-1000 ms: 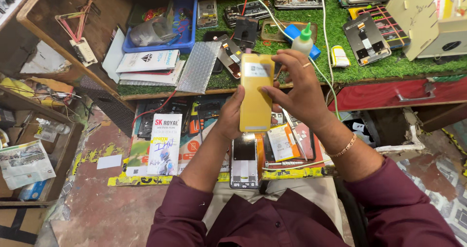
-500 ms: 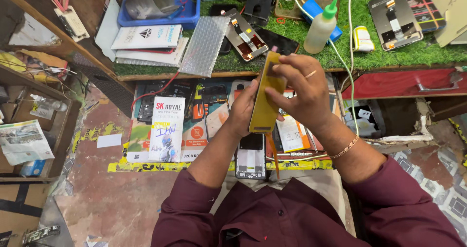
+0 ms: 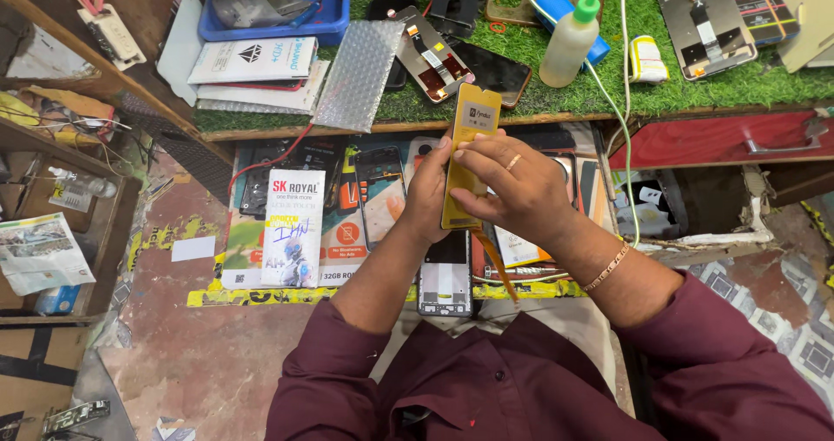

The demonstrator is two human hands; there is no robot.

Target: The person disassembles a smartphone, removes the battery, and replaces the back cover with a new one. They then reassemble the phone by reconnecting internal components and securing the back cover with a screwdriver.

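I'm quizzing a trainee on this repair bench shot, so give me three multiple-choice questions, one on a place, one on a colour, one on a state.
1. Where does the squeeze bottle stand?
A. on the green mat
B. in the blue tray
C. on the floor

2. What colour is the flat panel held in both hands?
A. white
B. yellow
C. red

3. How is that panel held?
A. lying flat on the mat
B. pinched by one hand only
C. lifted off the bench, left hand behind it and right hand across its front

Answers:
1 A, the bottle with the green cap stands upright on the grass-like mat, right of the blue tray.
2 B, its visible face is yellow with a small grey label near the top.
3 C, fingers of both hands grip it above the papers below the shelf edge.
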